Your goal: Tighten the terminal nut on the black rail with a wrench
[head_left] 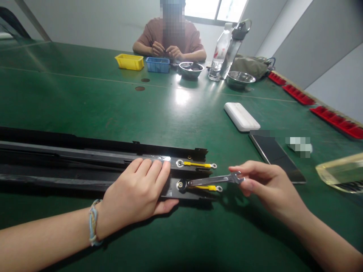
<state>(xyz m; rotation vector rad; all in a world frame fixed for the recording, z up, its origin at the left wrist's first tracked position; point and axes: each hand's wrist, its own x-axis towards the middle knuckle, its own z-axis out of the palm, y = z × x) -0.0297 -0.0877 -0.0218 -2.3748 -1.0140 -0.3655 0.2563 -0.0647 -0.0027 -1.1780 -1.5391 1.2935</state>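
A long black rail assembly lies across the green table from the left. My left hand rests on its right end, fingers laid flat on top and thumb under the near edge. Two yellow-sleeved ring-terminal wires are fixed at that end by bolts. My right hand pinches the handle of a small silver wrench, whose far end sits on the nearer bolt.
A person sits across the table, hands together near a yellow bin, a blue bin and a steel bowl. Two bottles, another bowl, a white box, a dark phone and red trays lie right.
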